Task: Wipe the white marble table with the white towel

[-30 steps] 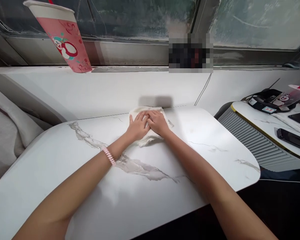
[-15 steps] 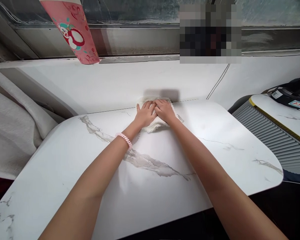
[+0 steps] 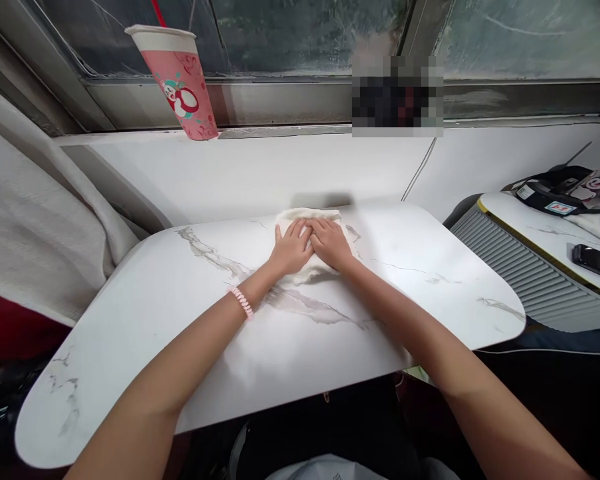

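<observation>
A white cloth lies spread on the white marble-patterned table, close to its back edge by the wall. My left hand rests flat on the cloth, thumb apart and fingers extended. Right beside it, my right hand also presses flat on the cloth, and the two hands' fingertips touch or overlap. A pink coiled band circles my left wrist.
On the window ledge stands a pink paper cup with a red straw. A pale curtain hangs at left. At right, a ribbed cabinet carries a phone, a black strap-like item and a printed cup.
The view has tilted up, bringing the cup's rim and more of the right-hand cabinet into sight. Both hands and the cloth have slid slightly toward me from the wall.
</observation>
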A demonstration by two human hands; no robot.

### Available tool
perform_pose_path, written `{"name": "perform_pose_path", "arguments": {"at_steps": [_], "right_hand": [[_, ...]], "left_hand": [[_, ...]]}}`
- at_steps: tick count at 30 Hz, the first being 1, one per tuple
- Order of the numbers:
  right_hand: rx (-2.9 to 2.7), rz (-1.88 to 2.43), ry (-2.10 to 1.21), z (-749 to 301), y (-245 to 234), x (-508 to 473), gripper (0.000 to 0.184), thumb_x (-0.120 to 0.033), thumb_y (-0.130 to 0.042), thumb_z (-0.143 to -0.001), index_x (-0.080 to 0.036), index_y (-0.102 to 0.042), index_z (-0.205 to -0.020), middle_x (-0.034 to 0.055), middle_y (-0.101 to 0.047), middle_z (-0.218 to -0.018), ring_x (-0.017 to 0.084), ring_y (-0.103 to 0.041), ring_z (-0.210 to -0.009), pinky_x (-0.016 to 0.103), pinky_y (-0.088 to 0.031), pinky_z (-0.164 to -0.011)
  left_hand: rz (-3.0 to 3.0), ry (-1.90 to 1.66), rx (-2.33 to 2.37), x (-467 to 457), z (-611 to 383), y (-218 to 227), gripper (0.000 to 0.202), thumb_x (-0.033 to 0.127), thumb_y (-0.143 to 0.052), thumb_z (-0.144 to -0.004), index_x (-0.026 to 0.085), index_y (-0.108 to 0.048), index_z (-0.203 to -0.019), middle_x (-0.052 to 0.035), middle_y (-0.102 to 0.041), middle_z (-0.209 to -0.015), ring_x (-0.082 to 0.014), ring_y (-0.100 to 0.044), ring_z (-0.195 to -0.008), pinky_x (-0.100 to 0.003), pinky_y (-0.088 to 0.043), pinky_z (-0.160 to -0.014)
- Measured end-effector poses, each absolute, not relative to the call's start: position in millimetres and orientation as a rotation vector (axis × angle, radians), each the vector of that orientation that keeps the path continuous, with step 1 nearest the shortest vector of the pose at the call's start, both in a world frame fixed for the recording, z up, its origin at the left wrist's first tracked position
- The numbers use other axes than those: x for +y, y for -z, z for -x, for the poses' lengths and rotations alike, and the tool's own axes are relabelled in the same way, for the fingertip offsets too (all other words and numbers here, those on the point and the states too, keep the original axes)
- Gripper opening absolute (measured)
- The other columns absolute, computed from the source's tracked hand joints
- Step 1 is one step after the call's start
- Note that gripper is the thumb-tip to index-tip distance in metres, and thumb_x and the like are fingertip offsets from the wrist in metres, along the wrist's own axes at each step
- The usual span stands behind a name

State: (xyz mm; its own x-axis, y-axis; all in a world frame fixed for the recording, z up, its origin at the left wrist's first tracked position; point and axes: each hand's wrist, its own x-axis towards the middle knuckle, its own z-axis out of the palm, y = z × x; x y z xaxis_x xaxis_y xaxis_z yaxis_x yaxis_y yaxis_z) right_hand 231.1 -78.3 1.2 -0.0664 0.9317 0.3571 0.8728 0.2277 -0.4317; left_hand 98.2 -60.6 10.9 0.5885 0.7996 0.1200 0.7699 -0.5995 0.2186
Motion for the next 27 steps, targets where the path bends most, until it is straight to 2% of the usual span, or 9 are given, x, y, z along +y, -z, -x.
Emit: {"name": "perform_pose_path", "arguments": {"at_steps": [6,10,14,18,22,27], "right_hand": [[-1.978,1.663,-0.096,-208.0,-0.4,-161.8,0.043,-0.016,-0.035,-0.09,-0.013,-0.056,-0.128,0.0123,-0.053,-0.14,0.027,-0.041,-0.132,0.044,-0.027,-0.114],[-2.079,1.599,-0.139,-187.6,-6.9,-227.2,0.045,-0.02,-0.036,-0.091,-0.009,-0.053,-0.132,0.0155,-0.048,-0.143,0.028,-0.036,-0.136,0.047,-0.023,-0.117],[-2.183,1.508,-0.204,-164.8,-9.3,-260.2,0.044,-0.02,-0.04,-0.09,-0.01,-0.052,-0.131,0.0164,-0.047,-0.144,0.03,-0.033,-0.137,0.05,-0.022,-0.118],[-2.155,1.506,-0.18,-141.4,-6.0,-242.8,0.043,-0.019,-0.039,-0.09,-0.011,-0.053,-0.129,0.0166,-0.048,-0.141,0.031,-0.035,-0.134,0.052,-0.024,-0.116],[-2.128,1.517,-0.173,-116.9,-4.1,-192.6,0.042,-0.02,-0.037,-0.091,-0.01,-0.053,-0.129,0.0171,-0.049,-0.14,0.031,-0.037,-0.132,0.051,-0.024,-0.115],[-2.055,1.518,-0.208,-86.3,-1.7,-117.9,0.038,-0.019,-0.037,-0.091,-0.015,-0.055,-0.125,0.0151,-0.053,-0.133,0.029,-0.041,-0.125,0.049,-0.028,-0.111]], "left_hand": [[-2.721,-0.296,1.23,-134.9,-70.3,-6.5,0.055,0.035,-0.028,-0.097,0.016,-0.033,-0.148,-0.0155,-0.027,-0.159,-0.0295,-0.019,-0.148,-0.067,-0.01,-0.114],[-2.752,-0.328,1.237,-202.1,-42.5,-6.6,0.057,0.033,-0.031,-0.095,0.012,-0.033,-0.148,-0.0188,-0.026,-0.158,-0.0323,-0.018,-0.148,-0.068,-0.006,-0.114],[-2.75,-0.3,1.232,-241.7,-13.8,-7.2,0.059,0.033,-0.035,-0.093,0.014,-0.032,-0.15,-0.0189,-0.028,-0.158,-0.0331,-0.019,-0.148,-0.068,-0.011,-0.114],[-2.722,-0.26,1.253,-224.7,9.9,-8.4,0.06,0.033,-0.035,-0.093,0.018,-0.03,-0.151,-0.0175,-0.03,-0.157,-0.0329,-0.022,-0.147,-0.069,-0.013,-0.113],[-2.688,-0.198,1.274,-172.1,33.3,-10.3,0.06,0.037,-0.033,-0.093,0.015,-0.032,-0.149,-0.0193,-0.03,-0.156,-0.0311,-0.022,-0.147,-0.066,-0.01,-0.115],[-2.582,-0.232,1.34,-97.1,58.6,-14.2,0.058,0.04,-0.031,-0.093,0.023,-0.031,-0.148,-0.0114,-0.031,-0.157,-0.0262,-0.023,-0.146,-0.061,-0.005,-0.117]]}}
